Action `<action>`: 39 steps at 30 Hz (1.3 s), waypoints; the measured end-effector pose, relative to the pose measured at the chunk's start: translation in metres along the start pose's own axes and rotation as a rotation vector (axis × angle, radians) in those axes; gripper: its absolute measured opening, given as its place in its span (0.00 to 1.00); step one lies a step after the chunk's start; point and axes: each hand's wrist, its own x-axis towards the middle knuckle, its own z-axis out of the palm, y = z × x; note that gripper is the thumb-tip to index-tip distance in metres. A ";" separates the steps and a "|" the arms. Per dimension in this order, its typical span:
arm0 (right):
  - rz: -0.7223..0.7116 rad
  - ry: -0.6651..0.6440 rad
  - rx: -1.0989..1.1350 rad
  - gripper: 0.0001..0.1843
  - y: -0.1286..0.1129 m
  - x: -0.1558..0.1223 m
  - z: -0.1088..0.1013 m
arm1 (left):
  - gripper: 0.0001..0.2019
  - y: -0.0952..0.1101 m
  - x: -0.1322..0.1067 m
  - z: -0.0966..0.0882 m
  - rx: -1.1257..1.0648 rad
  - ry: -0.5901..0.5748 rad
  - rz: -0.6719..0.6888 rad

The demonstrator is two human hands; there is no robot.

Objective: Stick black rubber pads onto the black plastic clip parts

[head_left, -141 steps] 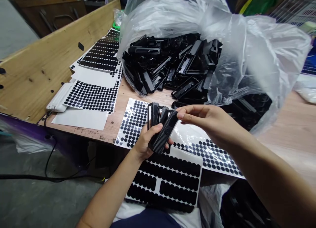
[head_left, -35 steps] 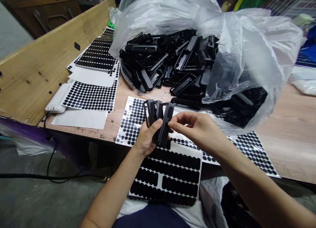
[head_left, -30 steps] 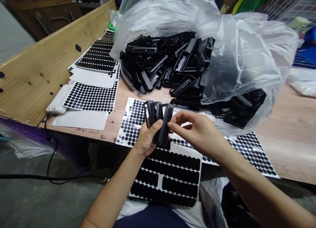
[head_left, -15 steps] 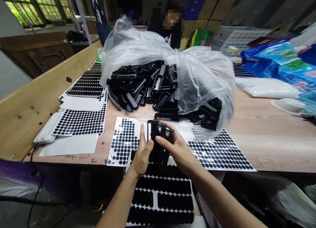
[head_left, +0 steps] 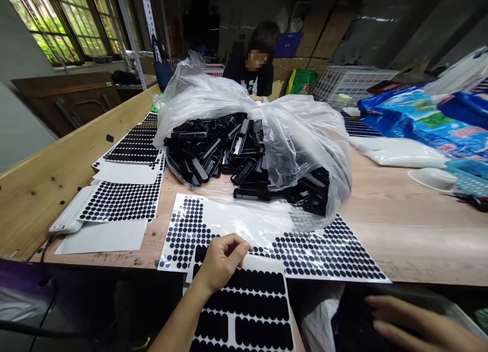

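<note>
My left hand (head_left: pixel 220 260) lies on the top edge of a white sheet of black oblong pads (head_left: pixel 259 311) on my lap, its fingers curled on the sheet's edge. At the bottom right, below the table edge, my right hand (head_left: pixel 414 325) is stretched out flat over a dark bag (head_left: pixel 348 324). I see nothing held in its fingers. Beyond my left hand, a sheet of black round dots (head_left: pixel 335 245) lies on the wooden table (head_left: pixel 419 240). Behind it a clear plastic bag (head_left: pixel 305 133) spills a heap of black plastic parts (head_left: pixel 213 148).
More dot and pad sheets (head_left: pixel 122 202) are stacked at the left, beside a white power bank (head_left: pixel 68 217) and a raised wooden board (head_left: pixel 57 164). Another person (head_left: pixel 255 62) sits behind the bag. Blue bags (head_left: pixel 419 118) and a white bowl (head_left: pixel 432 178) are at the right.
Both hands held a bundle of black parts before; now neither shows them. My right hand dropped to the lower right, my left settled on the pad sheet, and my view rose.
</note>
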 end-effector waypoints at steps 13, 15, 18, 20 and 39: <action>-0.445 0.429 -0.010 0.18 -0.240 0.226 -0.056 | 0.11 0.006 -0.018 -0.012 0.340 0.063 0.109; -0.418 0.433 0.045 0.18 -0.235 0.211 -0.060 | 0.11 0.003 -0.018 -0.017 0.235 0.085 0.060; -0.367 0.397 0.193 0.17 -0.211 0.156 -0.083 | 0.12 0.000 -0.011 -0.020 0.153 0.132 0.045; -0.364 0.245 0.450 0.20 -0.186 0.108 -0.103 | 0.12 -0.002 -0.004 -0.021 0.144 0.123 0.064; 0.298 -0.313 -0.153 0.16 -0.088 -0.097 0.024 | 0.11 -0.005 0.004 -0.026 0.207 0.142 0.084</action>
